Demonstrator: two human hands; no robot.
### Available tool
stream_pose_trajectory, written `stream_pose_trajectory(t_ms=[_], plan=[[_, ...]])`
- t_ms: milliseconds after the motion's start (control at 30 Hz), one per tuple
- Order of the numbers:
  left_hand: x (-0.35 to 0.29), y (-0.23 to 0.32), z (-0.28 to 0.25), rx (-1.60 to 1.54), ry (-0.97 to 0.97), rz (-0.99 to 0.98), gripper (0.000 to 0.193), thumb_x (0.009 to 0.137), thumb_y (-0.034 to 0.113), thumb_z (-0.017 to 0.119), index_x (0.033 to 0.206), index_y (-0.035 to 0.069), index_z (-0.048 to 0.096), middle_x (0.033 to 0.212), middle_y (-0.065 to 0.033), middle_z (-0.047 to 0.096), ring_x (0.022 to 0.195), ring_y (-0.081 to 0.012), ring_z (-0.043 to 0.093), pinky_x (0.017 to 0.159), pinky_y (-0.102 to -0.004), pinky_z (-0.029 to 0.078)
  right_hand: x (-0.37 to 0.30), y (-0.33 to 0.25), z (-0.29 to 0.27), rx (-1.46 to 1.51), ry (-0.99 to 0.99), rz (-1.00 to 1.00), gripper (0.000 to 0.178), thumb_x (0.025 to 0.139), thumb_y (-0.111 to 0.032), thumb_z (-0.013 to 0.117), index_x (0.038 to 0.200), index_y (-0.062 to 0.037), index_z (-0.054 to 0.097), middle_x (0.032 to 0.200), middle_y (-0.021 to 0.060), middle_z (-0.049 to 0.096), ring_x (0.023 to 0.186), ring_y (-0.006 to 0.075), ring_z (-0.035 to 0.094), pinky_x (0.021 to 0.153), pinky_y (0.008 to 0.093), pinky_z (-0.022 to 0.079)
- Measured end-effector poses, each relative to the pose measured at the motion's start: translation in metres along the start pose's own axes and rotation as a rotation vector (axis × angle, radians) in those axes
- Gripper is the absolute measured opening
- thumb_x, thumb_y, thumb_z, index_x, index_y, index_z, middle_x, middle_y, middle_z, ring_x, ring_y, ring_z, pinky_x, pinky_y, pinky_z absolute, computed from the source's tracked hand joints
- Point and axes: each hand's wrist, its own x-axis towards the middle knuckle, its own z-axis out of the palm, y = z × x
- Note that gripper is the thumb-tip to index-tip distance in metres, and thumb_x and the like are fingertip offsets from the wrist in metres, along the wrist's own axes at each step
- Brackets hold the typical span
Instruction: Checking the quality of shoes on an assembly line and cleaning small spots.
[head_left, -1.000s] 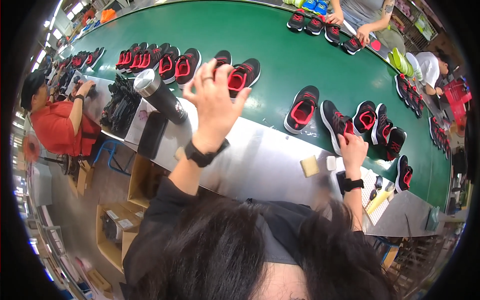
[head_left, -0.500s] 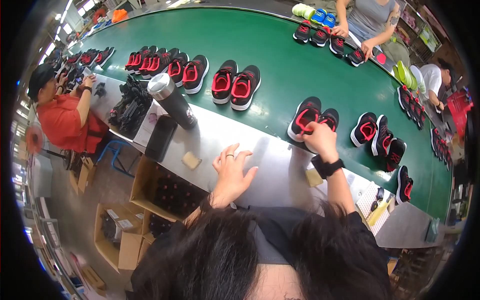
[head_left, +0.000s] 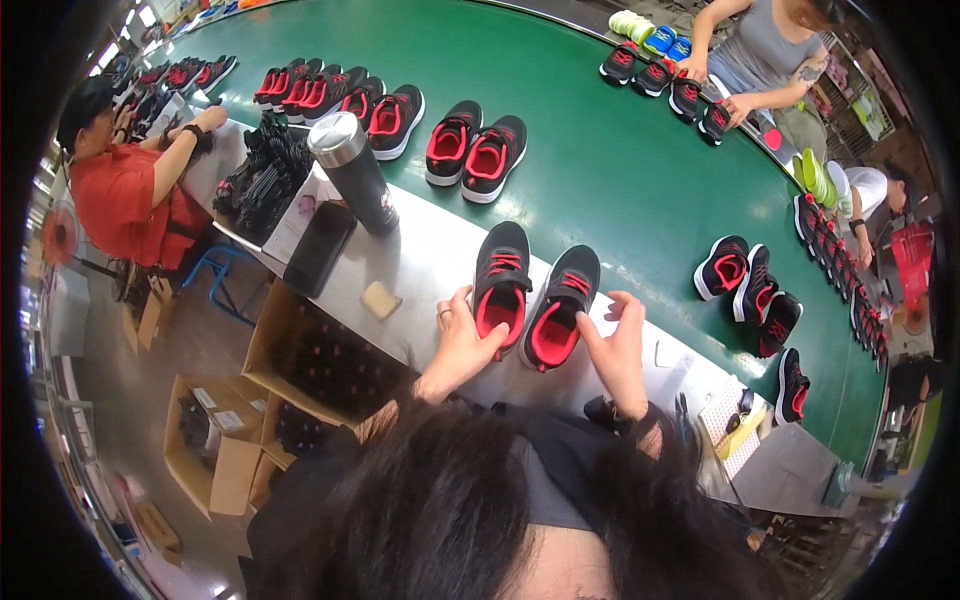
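A pair of black sneakers with red lining stands on the metal worktop in front of me, toes pointing away, at its edge with the green belt. My left hand [head_left: 463, 345] is closed on the left sneaker [head_left: 503, 265], its thumb by the heel collar and its fingers along the outer side. Beside the right sneaker [head_left: 572, 280], my right hand [head_left: 617, 352] has its fingers spread. Its thumb reaches the collar's side, though I cannot tell how firmly it touches.
Sneaker pairs line the green belt [head_left: 600, 190]. A black tumbler [head_left: 362, 185], a dark flat case [head_left: 320, 250] and a yellowish pad [head_left: 380, 300] lie to my left. Cardboard boxes [head_left: 245, 470] stand below. Right, a white perforated board [head_left: 722, 425] holds tools. Co-workers sit around the belt.
The sneaker pair has come from the belt's edge toward me onto the worktop. My left hand, open and apart before, now grips the left sneaker. My right hand has loosened its pinch.
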Motion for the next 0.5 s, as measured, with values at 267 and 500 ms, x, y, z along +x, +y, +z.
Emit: stream_pose_trajectory(t_ms=[267,500], plan=[[0.007,0.031,-0.038,-0.797,-0.504,-0.308,0.061,0.083,0.001,0.051,0.142,0.005,0.036,0.111,-0.0062,0.055,0.086,-0.0142,0.059,0.071,-0.0306,0.054,0.0,0.036,0.012,0.338,-0.32,0.052,0.062,0.085,-0.012,0.064,0.141,0.0024,0.042,0.105,0.0155,0.06,0.093,0.0182,0.063,0.077,0.0319,0.053],[-0.021,0.04,-0.041,-1.231,-0.547,-0.633,0.043,0.097,0.005,0.045,0.139,0.01,0.046,0.121,-0.007,0.063,0.098,-0.0164,0.066,0.08,-0.0314,0.055,-0.027,0.011,0.006,1.409,-0.396,0.688,0.043,0.096,-0.01,0.043,0.139,-0.0037,0.045,0.124,0.007,0.061,0.105,0.0147,0.062,0.087,0.0271,0.05]])
